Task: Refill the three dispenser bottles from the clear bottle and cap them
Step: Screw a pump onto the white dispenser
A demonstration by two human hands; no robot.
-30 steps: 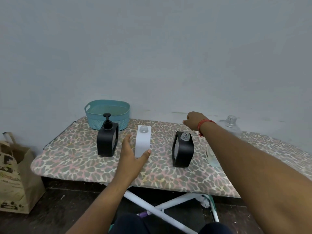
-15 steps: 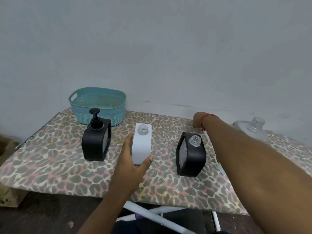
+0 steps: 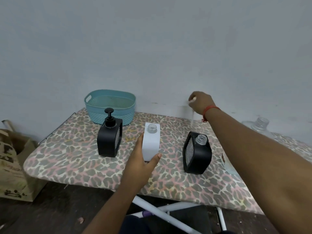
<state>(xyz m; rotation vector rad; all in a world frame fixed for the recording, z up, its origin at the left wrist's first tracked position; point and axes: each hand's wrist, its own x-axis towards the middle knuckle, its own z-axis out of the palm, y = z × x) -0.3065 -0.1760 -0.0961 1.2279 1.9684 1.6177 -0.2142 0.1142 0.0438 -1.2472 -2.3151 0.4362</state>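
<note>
White dispenser bottle (image 3: pixel 151 142) stands upright mid-board, neck open, no pump on it. Your left hand (image 3: pixel 141 163) cups its lower near side: thumb along the left edge, fingers wrapped onto the right lower corner, forearm coming up from bottom centre.

Your right hand (image 3: pixel 200 103) is raised above the far edge of the board, close to the wall, fingers curled in and pinched on something small and pale. A thin, pale, near-transparent strip hangs down from that pinch; can't tell what it is. Red thread band (image 3: pixel 209 109) on the wrist. Your right forearm runs in from the lower right and covers a good part of the board's right side.

Black dispenser bottle (image 3: pixel 196 153) to the right of the white one, apart from it, neck also open, sits tilted in view, directly below your right wrist. Capped black dispenser bottle (image 3: pixel 109 140) to the left, pump head on, upright.

Clear bottle (image 3: pixel 258 126) at far right behind your forearm, mouth open, mostly hidden by the arm.

Teal basket (image 3: pixel 110 105) at the back left against the wall, just behind the capped bottle. All of it sits on the leopard-print ironing board (image 3: pixel 67 159). Brown paper bag (image 3: pixel 13 164) on the floor at left, beside the board's end.
</note>
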